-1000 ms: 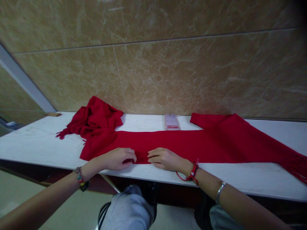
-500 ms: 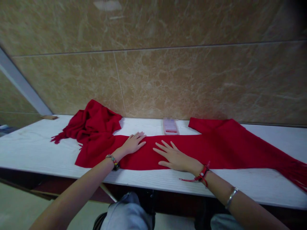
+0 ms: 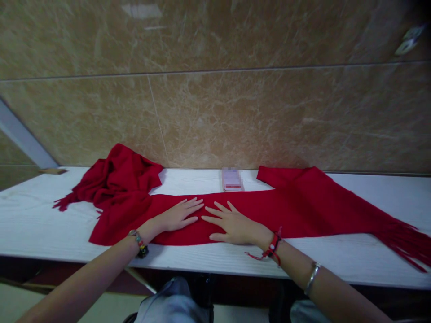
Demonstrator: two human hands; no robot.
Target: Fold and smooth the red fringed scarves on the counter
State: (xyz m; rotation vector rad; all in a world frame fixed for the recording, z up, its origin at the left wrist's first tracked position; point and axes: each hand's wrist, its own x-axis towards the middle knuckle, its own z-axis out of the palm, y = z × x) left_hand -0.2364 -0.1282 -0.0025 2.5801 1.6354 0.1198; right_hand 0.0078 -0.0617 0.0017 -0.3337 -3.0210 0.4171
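Observation:
A red fringed scarf (image 3: 259,208) lies across the white table, its middle stretch flat and folded into a long band. Its left part is a crumpled heap (image 3: 117,177); the right part angles off to a fringed end (image 3: 404,240). My left hand (image 3: 180,214) rests palm down on the band, fingers stretched out and pointing right. Close beside it, my right hand (image 3: 232,225) lies flat on the same band with fingers spread. Neither hand grips the cloth. A small gap separates the fingertips of the two hands.
Behind the scarf, a phone-like flat item (image 3: 232,180), partly blurred, lies near the wall. The tan marbled wall (image 3: 208,116) rises right behind the white table (image 3: 40,224). A small brown block (image 3: 52,171) sits at the back left. My knee (image 3: 171,303) shows below the front edge.
My left hand has slid slightly nearer the front edge, and the two hands are closer together. The view has shifted a little; the scarf keeps nearly the same shape.

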